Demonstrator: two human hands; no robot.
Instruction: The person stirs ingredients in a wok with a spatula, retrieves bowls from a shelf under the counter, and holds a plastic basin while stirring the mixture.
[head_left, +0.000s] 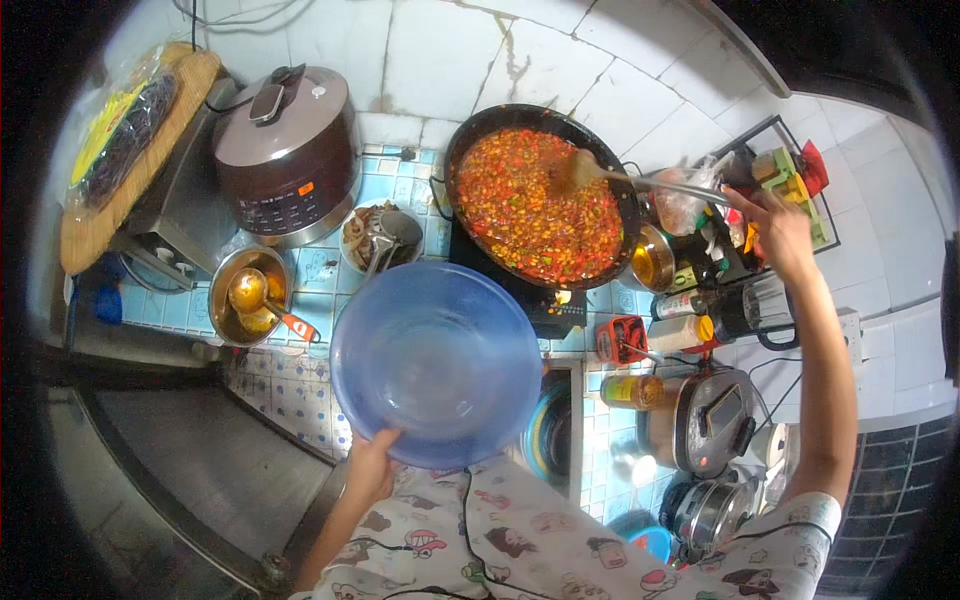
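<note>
My left hand (373, 466) grips the near rim of a blue plastic basin (439, 364), which holds no food that I can see. In my right hand (776, 225) is the long handle of a metal spatula (664, 182). The spatula's head is down in a chunky red and yellow chopped mixture (532, 217) that fills a large black wok (452, 161). Under the wok is a black cooktop (495, 289), partly hidden by the wok and the basin.
Left stand an electric pressure cooker (289, 157), a steel bowl (217, 300) with a ladle (249, 291), and a plate (347, 244) of food. Right are a bowl of oil (652, 259), a red container (621, 339), a jar (632, 391), bottles, a rice cooker (716, 420) and a sink (576, 450).
</note>
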